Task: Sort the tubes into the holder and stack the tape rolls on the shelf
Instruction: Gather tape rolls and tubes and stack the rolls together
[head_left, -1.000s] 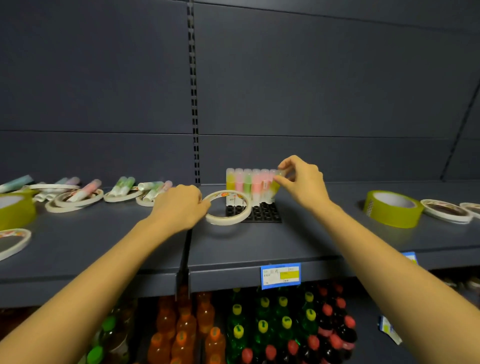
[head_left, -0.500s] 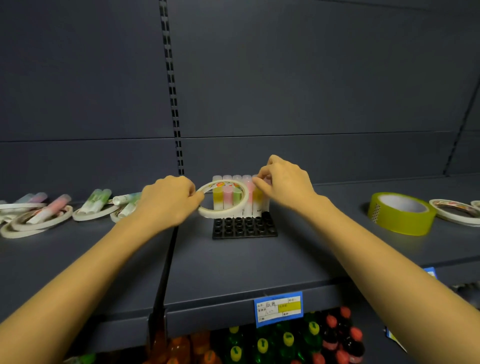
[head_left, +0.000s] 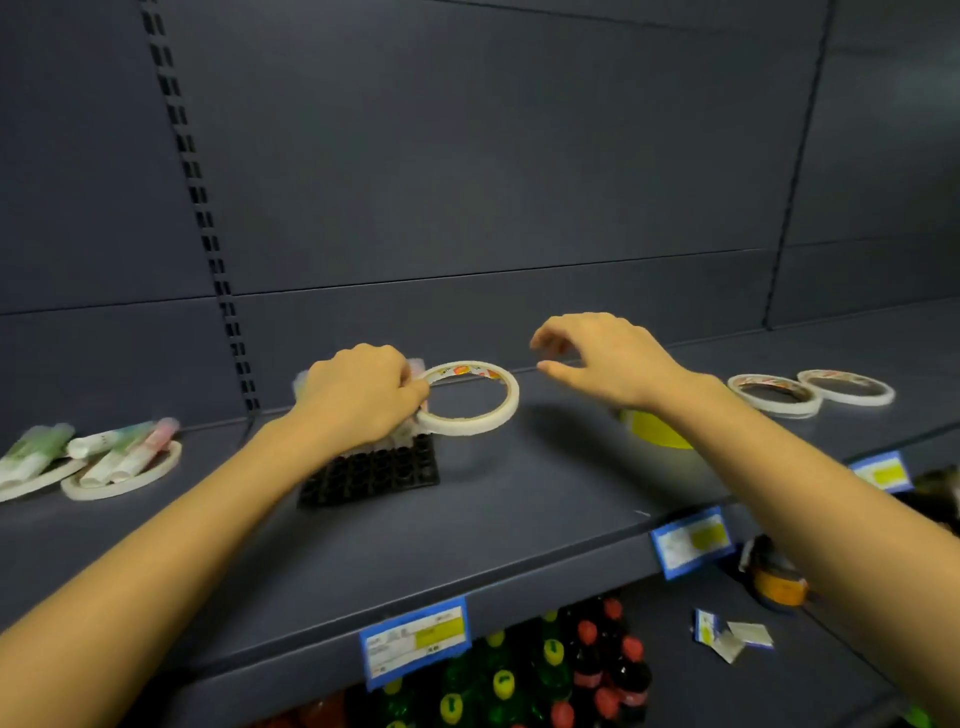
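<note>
Your right hand has left the black plastic grid holder — fingers loose, empty — while your left hand pinches the thin white tape roll, likely stacking next.

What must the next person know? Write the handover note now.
Left hand: grips a white tape roll, held tilted beside the holder.
Right hand: open, holds nothing, above the shelf.
Done: some tubes stand in the holder, mostly hidden behind the left hand.
Left: loose tubes lie on flat rolls at the left. Two white rolls and a yellow roll at the right are unstacked.
</note>
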